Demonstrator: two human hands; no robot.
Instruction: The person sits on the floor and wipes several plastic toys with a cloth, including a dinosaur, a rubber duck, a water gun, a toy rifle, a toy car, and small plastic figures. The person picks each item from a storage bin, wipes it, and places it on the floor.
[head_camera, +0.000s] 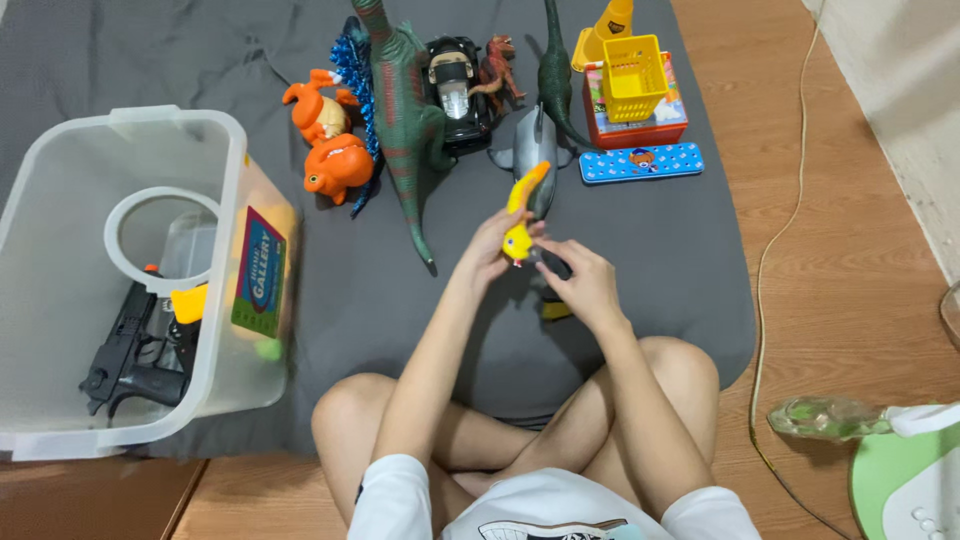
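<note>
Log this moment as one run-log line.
left hand: holds yellow toy bird | right hand: at its lower end | surface: grey mat | nearby: grey dolphin toy, clear bin

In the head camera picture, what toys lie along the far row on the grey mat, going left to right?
Orange toy animals → tall green dinosaur → black toy car → grey dolphin → yellow basket.

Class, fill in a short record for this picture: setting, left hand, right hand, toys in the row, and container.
Setting: person sitting cross-legged at a grey mat on a wooden floor
Left hand: holds a yellow toy bird
Right hand: touches the bird's lower end
Toys in the row: orange fish, green dinosaur, black car, yellow basket
Container: clear plastic bin with a black toy gun inside
</note>
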